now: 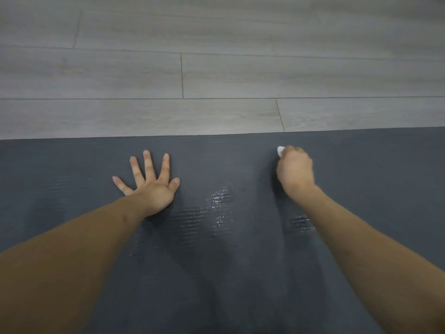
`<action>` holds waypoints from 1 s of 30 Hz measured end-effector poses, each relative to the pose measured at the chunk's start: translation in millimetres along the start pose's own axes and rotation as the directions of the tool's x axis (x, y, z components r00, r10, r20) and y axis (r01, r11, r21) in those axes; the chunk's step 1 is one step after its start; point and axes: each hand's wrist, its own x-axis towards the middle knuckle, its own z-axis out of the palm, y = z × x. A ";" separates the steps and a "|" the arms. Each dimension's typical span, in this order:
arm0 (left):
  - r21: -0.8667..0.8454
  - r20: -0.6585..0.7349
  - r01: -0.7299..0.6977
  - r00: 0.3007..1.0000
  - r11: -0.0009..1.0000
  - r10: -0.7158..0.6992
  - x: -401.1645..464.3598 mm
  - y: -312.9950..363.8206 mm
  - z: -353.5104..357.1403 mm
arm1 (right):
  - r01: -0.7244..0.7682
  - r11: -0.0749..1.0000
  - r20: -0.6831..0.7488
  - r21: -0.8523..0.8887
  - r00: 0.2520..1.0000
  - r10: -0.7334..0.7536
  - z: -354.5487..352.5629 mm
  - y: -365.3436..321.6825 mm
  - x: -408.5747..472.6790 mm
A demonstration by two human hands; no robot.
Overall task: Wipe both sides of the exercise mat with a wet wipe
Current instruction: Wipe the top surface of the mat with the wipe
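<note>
A dark grey exercise mat (231,273) lies flat and fills the lower half of the view, its far edge running straight across. My left hand (149,182) presses flat on the mat with the fingers spread. My right hand (295,170) is curled around a white wet wipe (280,150), of which only a small bit shows past the fingers, close to the mat's far edge. Shiny wet streaks (218,203) lie on the mat between my arms and under my right forearm.
Beyond the mat's far edge lies a floor of grey wood-look planks (216,68). The mat runs out of view to the left, right and bottom.
</note>
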 end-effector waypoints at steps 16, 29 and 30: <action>0.013 0.009 0.016 1.000 1.000 -0.016 0.0 0.8 -1.0 | 0.174 0.981 0.084 0.082 0.980 -0.181 7.2 -34.0 -47.4; 0.025 -0.014 0.018 1.000 1.000 -0.017 0.6 0.9 2.9 | 0.288 0.921 0.121 0.261 0.937 -0.328 28.9 -133.2 -99.0; 0.023 -0.014 0.015 1.000 1.000 -0.015 1.0 0.8 3.0 | 0.319 0.920 0.099 0.227 0.933 -0.347 27.5 -112.0 -90.4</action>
